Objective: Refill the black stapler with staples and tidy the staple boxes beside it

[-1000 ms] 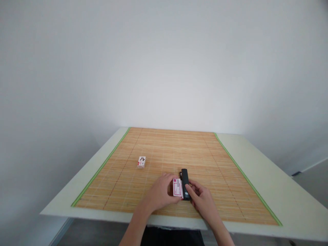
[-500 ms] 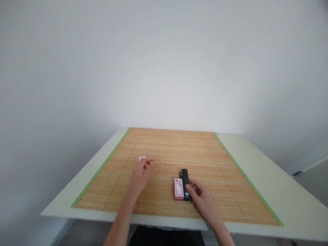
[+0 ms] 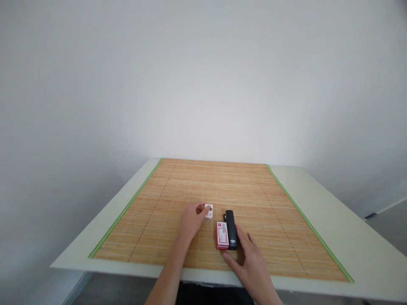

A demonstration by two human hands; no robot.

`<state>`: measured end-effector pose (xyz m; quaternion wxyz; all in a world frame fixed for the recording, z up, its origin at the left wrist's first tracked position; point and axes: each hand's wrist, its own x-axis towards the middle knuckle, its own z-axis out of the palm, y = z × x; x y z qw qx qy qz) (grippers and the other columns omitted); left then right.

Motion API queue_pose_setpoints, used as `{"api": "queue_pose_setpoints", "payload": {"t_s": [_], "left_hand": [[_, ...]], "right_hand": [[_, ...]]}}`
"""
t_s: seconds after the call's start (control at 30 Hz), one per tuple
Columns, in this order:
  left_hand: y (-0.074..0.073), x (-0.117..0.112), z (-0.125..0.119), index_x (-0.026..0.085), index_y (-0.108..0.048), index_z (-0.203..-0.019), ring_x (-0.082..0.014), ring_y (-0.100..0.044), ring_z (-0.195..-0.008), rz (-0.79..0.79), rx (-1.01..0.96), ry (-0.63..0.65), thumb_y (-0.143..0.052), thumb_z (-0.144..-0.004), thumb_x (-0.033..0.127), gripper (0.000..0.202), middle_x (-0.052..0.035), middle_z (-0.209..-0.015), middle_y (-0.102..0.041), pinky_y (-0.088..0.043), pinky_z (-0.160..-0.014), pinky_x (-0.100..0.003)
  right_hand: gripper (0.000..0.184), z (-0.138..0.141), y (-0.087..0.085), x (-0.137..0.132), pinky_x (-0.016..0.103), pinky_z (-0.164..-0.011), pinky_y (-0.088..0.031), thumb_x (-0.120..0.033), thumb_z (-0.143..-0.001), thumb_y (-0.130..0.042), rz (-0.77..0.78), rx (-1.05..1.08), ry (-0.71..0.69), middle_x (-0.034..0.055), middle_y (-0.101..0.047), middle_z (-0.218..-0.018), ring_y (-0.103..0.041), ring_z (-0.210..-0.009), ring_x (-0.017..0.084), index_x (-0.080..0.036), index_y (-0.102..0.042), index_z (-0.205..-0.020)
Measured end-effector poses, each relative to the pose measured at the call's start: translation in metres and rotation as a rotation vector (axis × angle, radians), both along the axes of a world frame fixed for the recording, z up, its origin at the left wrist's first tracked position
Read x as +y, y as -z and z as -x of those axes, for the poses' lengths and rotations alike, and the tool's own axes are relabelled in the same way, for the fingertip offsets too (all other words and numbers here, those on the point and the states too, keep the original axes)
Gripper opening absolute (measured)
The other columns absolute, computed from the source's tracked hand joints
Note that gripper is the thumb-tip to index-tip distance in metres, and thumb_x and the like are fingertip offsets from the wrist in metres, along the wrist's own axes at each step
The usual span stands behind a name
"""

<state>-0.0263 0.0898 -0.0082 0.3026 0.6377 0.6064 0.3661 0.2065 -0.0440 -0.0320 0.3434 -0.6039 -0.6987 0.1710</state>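
Observation:
My left hand (image 3: 191, 222) pinches a small white box (image 3: 208, 212) with dark print on top, just above or on the mat; I cannot tell which. To its right lies a black stapler (image 3: 231, 231), lengthwise. A white and pink-red box (image 3: 222, 235) rests against the stapler's left side. Around their near right corner is my right hand (image 3: 251, 260), thumb and fingers spread. Its index finger is beside the stapler's right side, and the thumb tip is by the near end of the pink-red box. Contact there is hard to make out.
A bamboo mat (image 3: 203, 178) with green edging covers most of the white table (image 3: 324, 212). Behind the table stands a plain white wall (image 3: 206, 84). The table's near edge runs just in front of my body.
My left hand has moved right, bringing the small white box near the stapler. My right hand has let go of the stapler, drawn nearer and spread its fingers.

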Motion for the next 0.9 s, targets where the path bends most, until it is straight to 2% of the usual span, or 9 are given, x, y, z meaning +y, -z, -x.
{"api": "queue_pose_setpoints", "payload": {"t_s": [0.1, 0.2, 0.37, 0.53, 0.67, 0.77, 0.9], "left_hand": [[-0.002, -0.008, -0.024, 0.022, -0.076, -0.115, -0.0235, -0.073, -0.088, 0.011, -0.021, 0.042, -0.062, -0.092, 0.053, 0.041, -0.0084, -0.098, -0.079, -0.052, -0.080, -0.033], [-0.003, -0.014, -0.035, 0.022, -0.076, -0.114, -0.0246, -0.073, -0.091, 0.025, -0.039, 0.067, -0.063, -0.092, 0.050, 0.039, -0.0088, -0.101, -0.079, -0.053, -0.084, -0.035], [-0.003, -0.022, -0.039, 0.023, -0.076, -0.117, -0.0254, -0.073, -0.096, 0.025, -0.066, 0.084, -0.059, -0.095, 0.049, 0.038, -0.0090, -0.107, -0.079, -0.052, -0.091, -0.038], [-0.012, -0.031, -0.036, 0.025, -0.077, -0.117, -0.0258, -0.072, -0.104, 0.005, -0.094, 0.108, -0.053, -0.098, 0.049, 0.038, -0.0080, -0.116, -0.077, -0.051, -0.098, -0.040], [-0.016, -0.050, -0.037, 0.023, -0.070, -0.130, -0.0276, -0.062, -0.126, -0.011, -0.126, 0.047, -0.043, -0.103, 0.051, 0.048, -0.0096, -0.134, -0.070, -0.044, -0.111, -0.043], [-0.012, -0.073, -0.046, 0.022, -0.058, -0.145, -0.0298, -0.052, -0.139, 0.090, -0.282, -0.015, -0.039, -0.104, 0.052, 0.054, -0.0102, -0.143, -0.063, -0.039, -0.117, -0.048], [-0.006, -0.096, -0.067, 0.027, -0.052, -0.150, -0.0309, -0.049, -0.142, 0.240, -0.513, 0.011, -0.042, -0.103, 0.054, 0.055, -0.0063, -0.149, -0.058, -0.041, -0.118, -0.047]], "right_hand": [[0.079, 0.002, 0.006, 0.001, 0.062, -0.124, -0.029, -0.046, -0.092, -0.067, -0.023, -0.108, -0.019, 0.0085, -0.044, -0.161, -0.042, -0.147, 0.035, -0.028, -0.033, -0.160], [0.077, 0.002, 0.008, 0.003, 0.060, -0.124, -0.031, -0.044, -0.094, -0.065, -0.036, -0.142, -0.020, 0.0085, -0.044, -0.160, -0.044, -0.146, 0.034, -0.029, -0.031, -0.161], [0.076, 0.003, 0.009, 0.004, 0.059, -0.123, -0.034, -0.048, -0.094, -0.065, -0.050, -0.147, 0.011, 0.0081, -0.046, -0.159, -0.046, -0.145, 0.034, -0.029, -0.035, -0.160], [0.075, 0.003, 0.010, 0.004, 0.059, -0.123, -0.034, -0.050, -0.093, -0.065, -0.036, -0.139, 0.036, 0.0068, -0.047, -0.158, -0.046, -0.145, 0.035, -0.029, -0.037, -0.159], [0.077, 0.002, 0.011, 0.003, 0.060, -0.122, -0.035, -0.052, -0.091, -0.067, -0.042, -0.133, 0.030, 0.0054, -0.046, -0.159, -0.044, -0.146, 0.036, -0.031, -0.037, -0.159], [0.076, 0.003, 0.011, 0.002, 0.060, -0.121, -0.036, -0.050, -0.091, -0.067, -0.034, -0.131, 0.036, 0.0050, -0.046, -0.159, -0.043, -0.146, 0.037, -0.031, -0.038, -0.159], [0.073, 0.002, 0.008, 0.004, 0.059, -0.123, -0.032, -0.044, -0.092, -0.066, -0.030, -0.104, 0.000, 0.0061, -0.049, -0.157, -0.047, -0.144, 0.034, -0.032, -0.037, -0.158]]}}
